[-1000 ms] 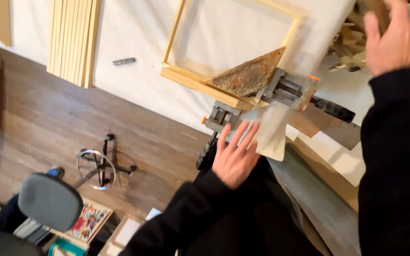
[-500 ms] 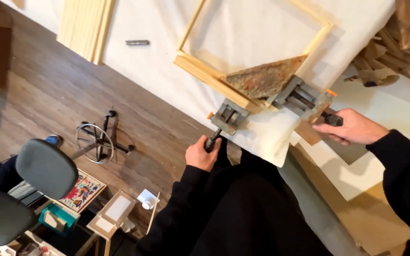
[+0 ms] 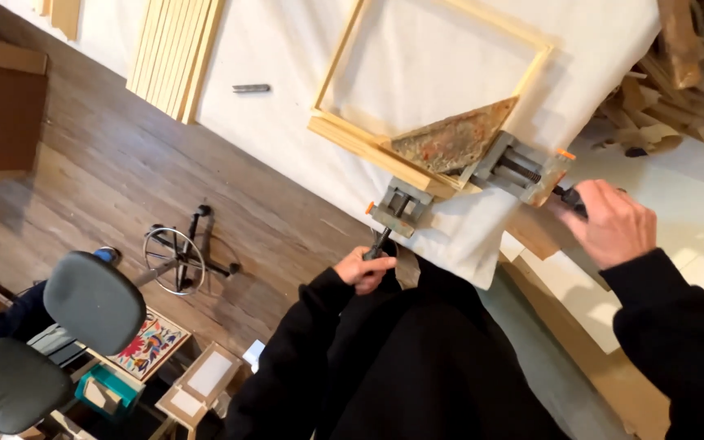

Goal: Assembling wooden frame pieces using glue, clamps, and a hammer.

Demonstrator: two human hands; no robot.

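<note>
Left hand gripping one handle of the corner clamp — right hand seemingly wrapping the other. Clamp is pinching the wooden frame corner at the table edge.

The left hand grips a handle just below the edge of the cloth-covered table; the right hand grips a second handle off the table's corner. Between the hands, the corner clamp sits on that corner, holding one corner of the wooden frame, which lies on the cloth beyond both hands. Farther out, beyond the left hand, a stack of wooden strips lies on the cloth. On the floor left of the left hand stands a chair. Beyond the right hand lies a pile of wood offcuts.
</note>
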